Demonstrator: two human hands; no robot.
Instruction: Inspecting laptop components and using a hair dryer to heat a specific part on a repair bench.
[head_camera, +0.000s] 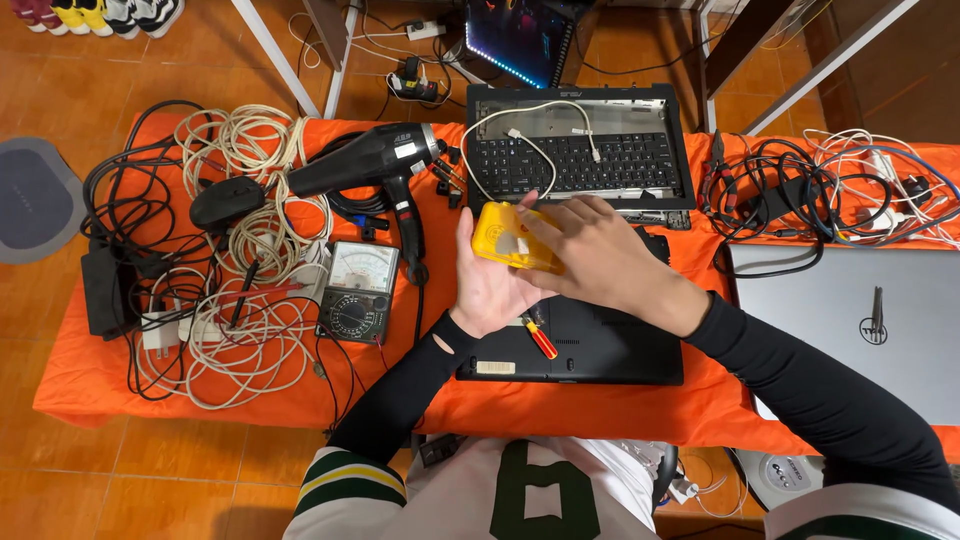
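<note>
A small yellow translucent box-shaped device (508, 240) is held above the table's middle. My left hand (484, 288) cups it from below and the left. My right hand (598, 254) lies over its right side, fingers on its top. A white cable (520, 135) loops from near the device up over a black keyboard tray (590, 160). Beneath my hands lies a black laptop base (590, 350), and a red and yellow screwdriver (540, 338) rests on it.
A black hair dryer (375, 160), an analog multimeter (358, 292) and tangled white and black cables (240, 250) cover the left of the orange cloth (80, 380). More cables (820, 190) and a closed grey laptop (850, 320) lie at right. A lit screen (520, 40) stands behind.
</note>
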